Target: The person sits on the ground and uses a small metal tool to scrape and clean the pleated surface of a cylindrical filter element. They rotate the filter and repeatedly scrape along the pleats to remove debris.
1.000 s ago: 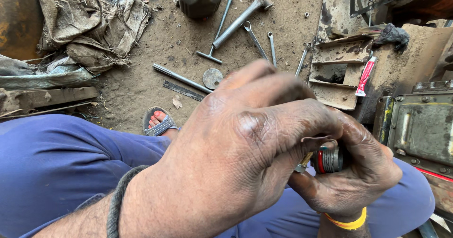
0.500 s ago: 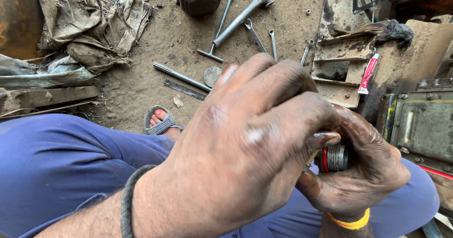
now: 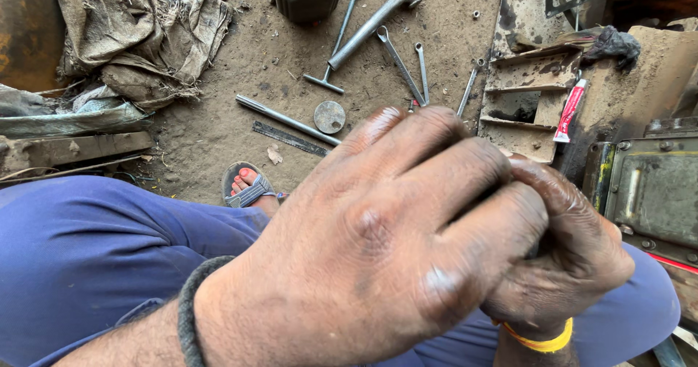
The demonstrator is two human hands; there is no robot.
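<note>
The grimy left hand (image 3: 378, 250) curls palm-down over the right hand (image 3: 574, 258), both fists clenched together above the blue-trousered lap (image 3: 87, 258); whatever they clasp is hidden. Steel spanners (image 3: 403, 65) lie on the dusty earth floor (image 3: 218, 130).

dull metal wrenches (image 3: 411, 63); rough dirt ground (image 3: 218, 130); coarse cloth sack (image 3: 138, 32)
</note>
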